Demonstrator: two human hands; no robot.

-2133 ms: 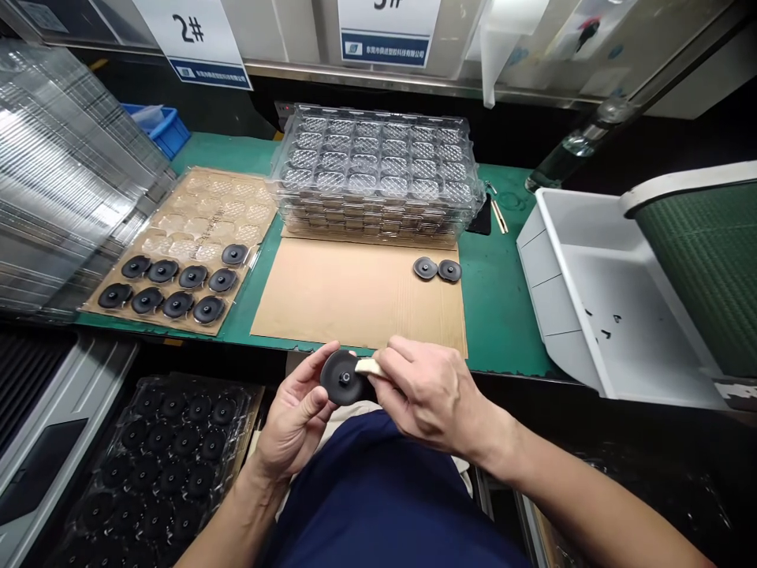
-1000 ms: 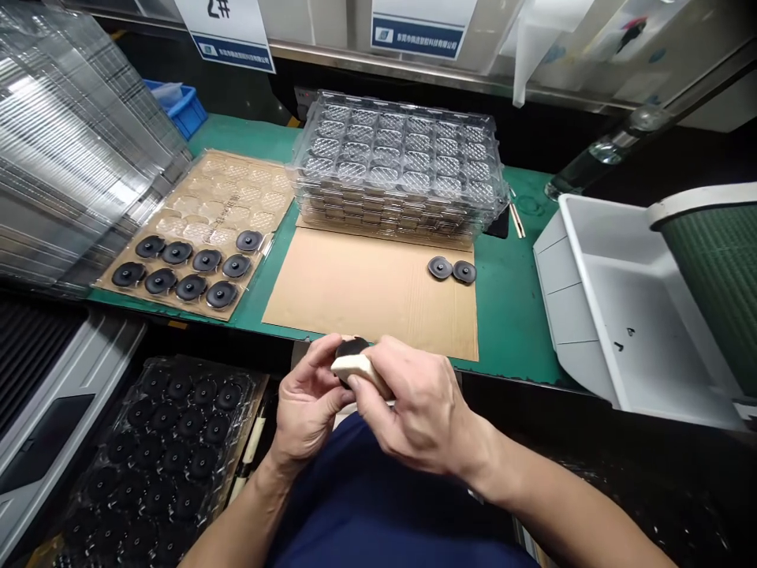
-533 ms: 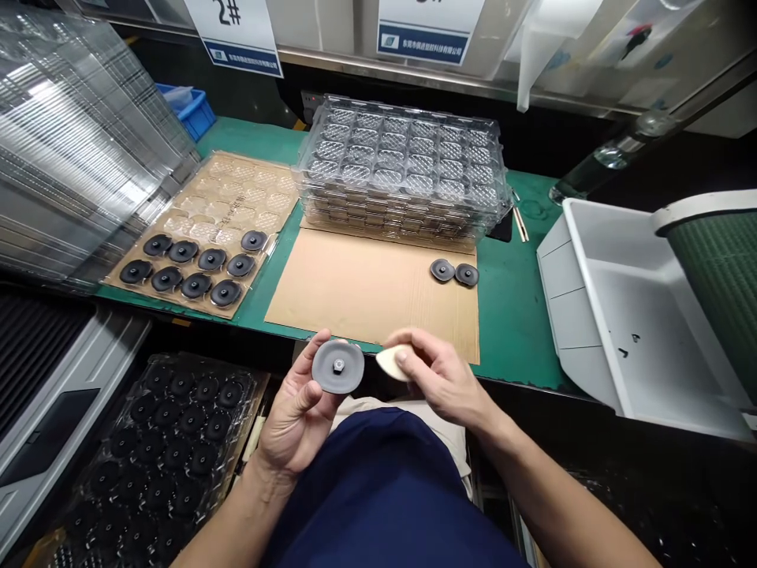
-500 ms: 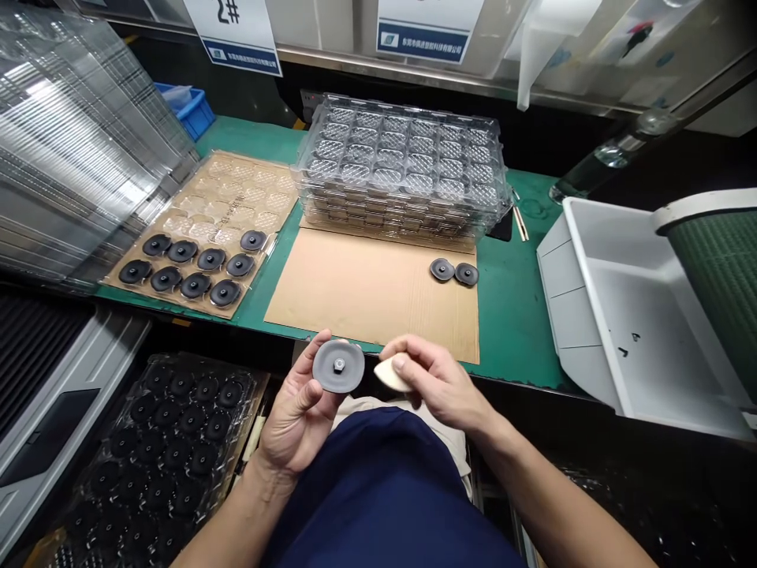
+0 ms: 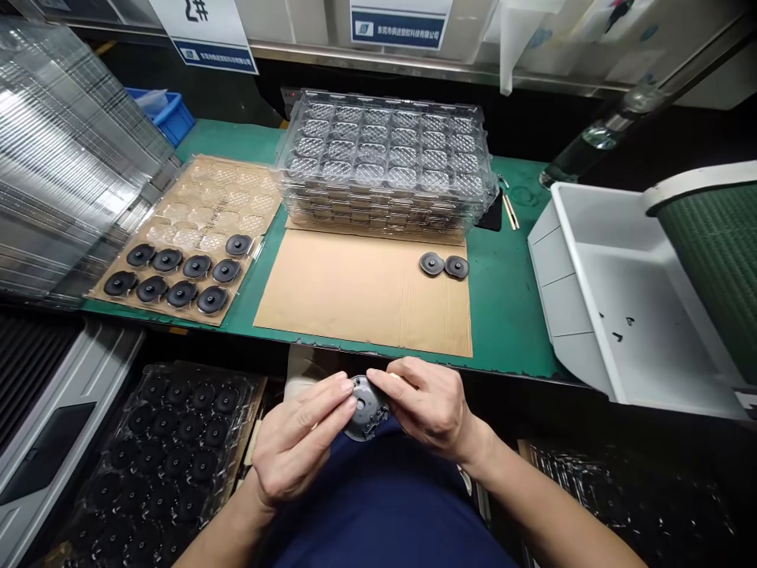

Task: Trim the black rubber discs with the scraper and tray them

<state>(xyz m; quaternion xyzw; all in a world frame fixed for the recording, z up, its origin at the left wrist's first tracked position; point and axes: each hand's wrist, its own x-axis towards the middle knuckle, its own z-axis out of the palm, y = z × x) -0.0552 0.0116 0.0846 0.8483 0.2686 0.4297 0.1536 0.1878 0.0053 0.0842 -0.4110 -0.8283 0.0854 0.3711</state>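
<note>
A round black disc [image 5: 365,412] is held between my hands at the near side of the table, its face with small raised details turned up. My left hand [image 5: 304,434] grips its left side, fingers pressed together over the edge. On the disc's upper right edge rests my right hand [image 5: 429,402], fingers closed; only a sliver of a cream-coloured piece [image 5: 394,378] shows between them. Two black discs [image 5: 444,266] lie on the cardboard sheet [image 5: 355,292] beyond my hands.
A clear tray [image 5: 206,213] with several black discs lies left. Stacked clear trays [image 5: 384,158] stand behind the cardboard. A white bin [image 5: 627,315] is at right, a filled tray [image 5: 171,442] lower left, a blue bin [image 5: 169,114] at back left.
The disc has been turned over and moved down and right. My left hand now grips it from above, and my right hand has come against its edge. The view has shifted slightly.
</note>
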